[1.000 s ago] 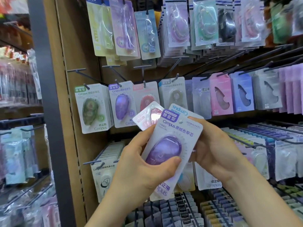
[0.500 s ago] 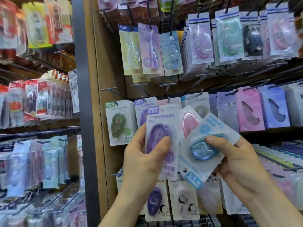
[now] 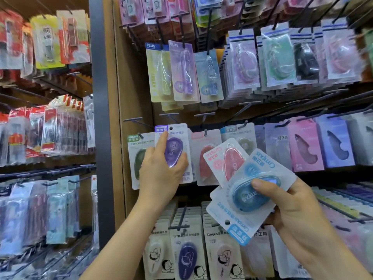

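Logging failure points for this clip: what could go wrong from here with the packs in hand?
1. The left hand holds the purple pack up beside the hanging green pack; its hole may not catch, and the pack could drop.
2. The right hand holds the blue pack and pink pack together, fanned; the pink one, behind, might slip out.

Pretty much everything here says Campus. It's on the purple pack in my left hand, and upside down on the blue pack and the pink pack in my right hand. It's also on the cartoon packs hanging below. Up top, the yellow pack and the lilac pack both read PLUS.
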`<action>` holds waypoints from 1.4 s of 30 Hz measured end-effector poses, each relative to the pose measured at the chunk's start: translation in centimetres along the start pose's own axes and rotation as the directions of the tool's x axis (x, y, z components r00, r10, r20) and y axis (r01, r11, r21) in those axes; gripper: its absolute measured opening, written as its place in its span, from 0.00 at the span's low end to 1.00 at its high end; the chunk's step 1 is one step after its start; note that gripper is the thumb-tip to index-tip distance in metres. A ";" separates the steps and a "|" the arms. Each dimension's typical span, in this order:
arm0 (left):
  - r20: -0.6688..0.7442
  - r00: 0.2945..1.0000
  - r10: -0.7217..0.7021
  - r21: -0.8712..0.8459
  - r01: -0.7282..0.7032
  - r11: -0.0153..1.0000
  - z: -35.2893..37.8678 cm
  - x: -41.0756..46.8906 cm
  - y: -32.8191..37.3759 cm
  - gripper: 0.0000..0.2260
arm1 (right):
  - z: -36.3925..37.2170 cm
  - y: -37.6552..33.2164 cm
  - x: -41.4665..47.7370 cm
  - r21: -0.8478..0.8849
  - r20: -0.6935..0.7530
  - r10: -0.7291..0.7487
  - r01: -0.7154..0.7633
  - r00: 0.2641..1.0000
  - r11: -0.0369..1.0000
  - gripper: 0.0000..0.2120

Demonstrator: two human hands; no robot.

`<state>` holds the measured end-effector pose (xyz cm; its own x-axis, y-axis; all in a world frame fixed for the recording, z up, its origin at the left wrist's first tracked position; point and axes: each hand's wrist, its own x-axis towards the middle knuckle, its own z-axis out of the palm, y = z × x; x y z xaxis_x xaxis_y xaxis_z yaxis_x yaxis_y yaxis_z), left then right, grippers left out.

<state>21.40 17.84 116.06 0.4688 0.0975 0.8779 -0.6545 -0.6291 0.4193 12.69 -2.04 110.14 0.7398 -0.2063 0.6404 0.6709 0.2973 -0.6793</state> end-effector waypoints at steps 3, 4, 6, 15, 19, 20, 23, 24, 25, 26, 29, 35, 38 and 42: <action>0.066 0.998 0.020 0.071 -0.025 0.997 0.2 -0.2 -0.1 0.33 | -0.1 0.1 0.0 0.000 0.003 -0.002 0.002 1.000 1.000 0.19; 0.099 0.994 0.036 0.121 -0.048 0.992 0.2 -0.3 0.0 0.34 | 0.0 0.2 0.0 -0.001 0.012 -0.005 0.005 1.000 1.000 0.18; 0.131 0.990 0.055 0.212 -0.082 0.974 0.0 -0.4 0.1 0.35 | -0.1 0.3 0.1 0.003 0.027 -0.006 0.006 1.000 1.000 0.17; 0.180 0.980 0.079 0.279 -0.128 0.952 -1.6 0.8 0.3 0.33 | -0.6 1.0 0.5 -0.020 0.032 -0.017 0.018 0.999 1.000 0.39; 0.210 0.977 0.037 0.166 -0.073 0.983 -2.5 1.1 0.2 0.28 | -0.7 0.8 0.4 -0.044 0.062 -0.030 0.032 0.998 0.999 0.33; 0.215 0.976 0.035 0.214 -0.082 0.973 -2.5 1.1 0.2 0.28 | -0.7 0.7 0.4 -0.040 0.067 -0.028 0.031 0.997 0.999 0.28; 0.189 0.979 0.076 0.416 -0.150 0.897 -1.9 0.7 0.1 0.31 | -0.7 0.7 0.6 -0.052 0.074 -0.037 0.041 0.997 0.998 0.22; 0.169 0.979 0.115 0.478 -0.184 0.859 -1.6 0.8 -0.1 0.31 | -0.6 0.8 0.6 -0.065 0.068 -0.039 0.043 0.997 0.997 0.22; 0.156 0.977 0.148 0.536 -0.210 0.818 -1.2 1.0 -0.2 0.32 | -0.6 0.9 0.7 -0.075 0.063 -0.046 0.051 0.997 0.996 0.22; 0.152 0.974 0.166 0.584 -0.223 0.781 -0.9 1.2 -0.4 0.31 | -0.5 1.0 0.7 -0.083 0.061 -0.051 0.056 0.997 0.995 0.23; 0.168 0.971 0.170 0.634 -0.238 0.736 0.0 1.6 -0.3 0.27 | -0.4 1.5 0.6 -0.083 0.093 -0.065 0.073 0.994 0.994 0.30; 0.210 0.962 0.175 0.711 -0.273 0.649 1.8 1.9 0.6 0.27 | -0.3 2.2 0.3 -0.060 0.090 -0.078 0.083 0.993 0.995 0.36; 0.229 0.954 0.194 0.716 -0.300 0.630 2.1 2.1 0.9 0.29 | -0.4 2.2 0.2 -0.053 0.086 -0.075 0.080 0.993 0.995 0.37; 0.238 0.938 0.252 0.683 -0.346 0.644 2.1 2.4 0.5 0.28 | -0.8 2.1 0.1 -0.057 0.083 -0.081 0.086 0.993 0.995 0.36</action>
<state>23.46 16.12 117.87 0.4161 -0.2502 0.8742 -0.1782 -0.9652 -0.1914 14.15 -2.17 108.51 0.6761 -0.1519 0.7210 0.7340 0.2250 -0.6408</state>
